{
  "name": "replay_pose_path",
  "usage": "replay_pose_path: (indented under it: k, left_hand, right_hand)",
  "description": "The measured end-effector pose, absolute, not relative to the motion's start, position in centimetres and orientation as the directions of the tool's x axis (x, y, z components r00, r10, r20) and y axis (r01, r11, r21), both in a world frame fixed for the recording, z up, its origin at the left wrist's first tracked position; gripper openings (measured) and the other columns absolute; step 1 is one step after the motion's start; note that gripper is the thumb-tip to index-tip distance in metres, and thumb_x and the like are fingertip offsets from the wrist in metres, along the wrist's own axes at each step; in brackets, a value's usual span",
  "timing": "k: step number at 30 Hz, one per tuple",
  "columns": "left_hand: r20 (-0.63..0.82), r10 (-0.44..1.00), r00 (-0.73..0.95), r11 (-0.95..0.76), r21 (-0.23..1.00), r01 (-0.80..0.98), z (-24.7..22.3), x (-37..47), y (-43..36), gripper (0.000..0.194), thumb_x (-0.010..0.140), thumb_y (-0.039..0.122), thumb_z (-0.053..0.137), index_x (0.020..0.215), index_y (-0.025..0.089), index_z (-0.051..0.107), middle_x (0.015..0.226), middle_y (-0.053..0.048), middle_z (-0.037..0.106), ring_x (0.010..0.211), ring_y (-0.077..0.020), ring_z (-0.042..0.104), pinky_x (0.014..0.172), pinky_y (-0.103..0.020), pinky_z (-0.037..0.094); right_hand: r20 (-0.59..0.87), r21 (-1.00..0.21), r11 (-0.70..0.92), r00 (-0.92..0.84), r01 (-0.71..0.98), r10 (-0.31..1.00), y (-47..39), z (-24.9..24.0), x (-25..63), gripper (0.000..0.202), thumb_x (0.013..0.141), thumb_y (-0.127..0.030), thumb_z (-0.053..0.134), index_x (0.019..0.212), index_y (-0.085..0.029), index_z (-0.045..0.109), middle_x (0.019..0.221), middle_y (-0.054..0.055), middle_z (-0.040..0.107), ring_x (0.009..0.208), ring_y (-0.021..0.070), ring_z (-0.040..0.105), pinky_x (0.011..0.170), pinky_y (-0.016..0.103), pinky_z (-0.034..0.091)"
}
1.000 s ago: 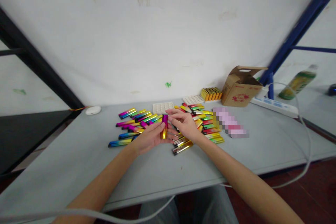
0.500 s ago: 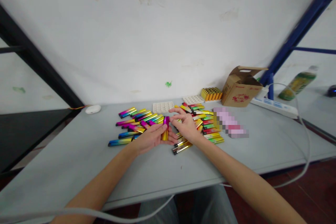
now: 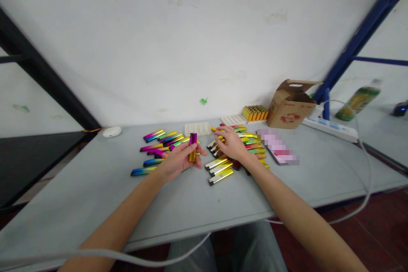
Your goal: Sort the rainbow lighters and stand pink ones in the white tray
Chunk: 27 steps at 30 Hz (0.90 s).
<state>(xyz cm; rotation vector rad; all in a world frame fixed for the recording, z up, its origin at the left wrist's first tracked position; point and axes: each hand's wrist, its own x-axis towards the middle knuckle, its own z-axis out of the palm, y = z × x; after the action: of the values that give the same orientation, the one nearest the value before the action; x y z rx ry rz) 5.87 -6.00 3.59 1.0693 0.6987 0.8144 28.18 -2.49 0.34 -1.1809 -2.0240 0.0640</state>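
Note:
My left hand (image 3: 178, 161) holds a purple-and-gold metallic case (image 3: 193, 148) upright between thumb and fingers. To its right, my right hand (image 3: 231, 142) hovers palm down above a pile of gold, red and green cases (image 3: 220, 169), fingers spread. A small yellow piece (image 3: 213, 128) is by its fingertips; whether they touch it cannot be made out. On the left lie several rainbow-coloured cases (image 3: 143, 171), partly behind my left hand. Just behind the hands sits a white tray with round holes (image 3: 197, 129).
Along the wall stand a second white tray (image 3: 233, 120), a block of yellow cylinders (image 3: 255, 113), an open cardboard box (image 3: 289, 108) and a power strip (image 3: 331, 129). A pink phone (image 3: 278, 146) lies right; a white case (image 3: 112, 132) lies left.
My left hand has moved slightly left with the purple-and-gold case. My right hand has drawn away from it, moving right and up, over the right-hand pile and nearer the white tray.

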Motion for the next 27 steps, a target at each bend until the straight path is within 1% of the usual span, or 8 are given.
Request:
replay_pose_path:
  k: [3, 5, 7, 10, 14, 17, 22, 27]
  left_hand:
    - [-0.117, 0.842, 0.526, 0.276, 0.932, -0.236, 3.6, 5.8, -5.8, 0.019, 0.088, 0.026, 0.054, 0.100, 0.012, 0.060, 0.089, -0.011, 0.072, 0.055, -0.0132, 0.062, 0.058, -0.030, 0.052]
    - [-0.116, 0.852, 0.510, 0.280, 0.925, -0.257, 3.7, 5.7, -5.7, 0.020, 0.086, 0.024, 0.056, 0.102, 0.013, 0.060, 0.091, -0.010, 0.071, 0.060, -0.0138, 0.063, 0.059, -0.029, 0.052]
    - [-0.107, 0.866, 0.489, 0.291, 0.903, -0.317, 3.8, 5.6, -5.6, 0.018, 0.085, 0.025, 0.058, 0.099, 0.014, 0.062, 0.087, -0.007, 0.070, 0.055, -0.0107, 0.058, 0.055, -0.026, 0.048]
    - [-0.120, 0.862, 0.492, 0.351, 0.841, -0.411, 4.1, 5.4, -5.3, 0.031, 0.088, 0.039, 0.050, 0.090, 0.012, 0.065, 0.065, -0.004, 0.064, 0.043, -0.0081, 0.044, 0.046, -0.023, 0.040]
    - [-0.156, 0.873, 0.462, 0.393, 0.786, -0.477, 4.6, 4.9, -5.0, 0.057, 0.088, 0.057, 0.037, 0.069, 0.011, 0.064, 0.046, -0.001, 0.047, 0.042, -0.0113, 0.042, 0.044, -0.025, 0.038]
    - [-0.177, 0.875, 0.450, 0.407, 0.773, -0.487, 4.7, 4.6, -5.0, 0.060, 0.088, 0.059, 0.033, 0.057, 0.013, 0.056, 0.043, 0.001, 0.039, 0.041, -0.0103, 0.039, 0.042, -0.023, 0.037]
    - [-0.160, 0.867, 0.471, 0.401, 0.784, -0.473, 4.8, 4.4, -5.0, 0.067, 0.085, 0.067, 0.030, 0.048, 0.015, 0.047, 0.041, 0.004, 0.030, 0.035, -0.0073, 0.031, 0.036, -0.019, 0.030]
    - [-0.141, 0.920, 0.366, 0.286, 0.879, -0.382, 4.7, 4.4, -4.7, 0.068, 0.083, 0.070, 0.033, 0.044, 0.015, 0.042, 0.038, 0.005, 0.024, 0.031, -0.0047, 0.026, 0.032, -0.016, 0.022]
  right_hand:
    - [0.491, -0.288, 0.574, -0.396, 0.766, 0.776, -2.3, 0.0, 28.7, 0.026, 0.087, -0.024, 0.050, 0.103, -0.014, 0.068, 0.114, 0.014, 0.065, 0.115, 0.0252, 0.053, 0.104, 0.044, 0.037]
    - [0.439, -0.245, 0.591, -0.456, 0.768, 0.774, -2.4, 0.1, 28.6, 0.025, 0.089, -0.024, 0.048, 0.099, -0.014, 0.069, 0.106, 0.013, 0.069, 0.113, 0.0247, 0.054, 0.103, 0.043, 0.037]
    - [0.418, -0.228, 0.595, -0.475, 0.770, 0.774, -2.5, 0.4, 28.4, 0.026, 0.091, -0.024, 0.046, 0.098, -0.014, 0.069, 0.103, 0.012, 0.070, 0.113, 0.0242, 0.054, 0.103, 0.042, 0.038]
    - [0.408, -0.220, 0.597, -0.483, 0.772, 0.775, -2.7, 0.5, 28.4, 0.028, 0.093, -0.027, 0.045, 0.103, -0.014, 0.068, 0.109, 0.012, 0.069, 0.117, 0.0240, 0.053, 0.104, 0.041, 0.037]
    - [0.385, -0.212, 0.597, -0.495, 0.774, 0.779, -2.7, 0.0, 28.7, 0.036, 0.094, -0.033, 0.045, 0.119, -0.013, 0.061, 0.125, 0.015, 0.061, 0.127, 0.0259, 0.046, 0.108, 0.043, 0.033]
    - [0.396, -0.221, 0.585, -0.477, 0.780, 0.785, -2.7, -0.1, 28.8, 0.040, 0.094, -0.034, 0.044, 0.125, -0.012, 0.057, 0.130, 0.016, 0.057, 0.130, 0.0261, 0.043, 0.108, 0.044, 0.034]
    - [0.441, -0.217, 0.630, -0.501, 0.745, 0.745, -3.1, 0.6, 28.3, 0.035, 0.095, -0.032, 0.043, 0.116, -0.012, 0.062, 0.124, 0.014, 0.061, 0.127, 0.0255, 0.047, 0.108, 0.044, 0.035]
    - [0.446, -0.246, 0.686, -0.549, 0.684, 0.707, -4.0, 1.0, 27.0, 0.030, 0.095, -0.030, 0.043, 0.108, -0.014, 0.065, 0.114, 0.013, 0.065, 0.112, 0.0223, 0.056, 0.101, 0.040, 0.042]
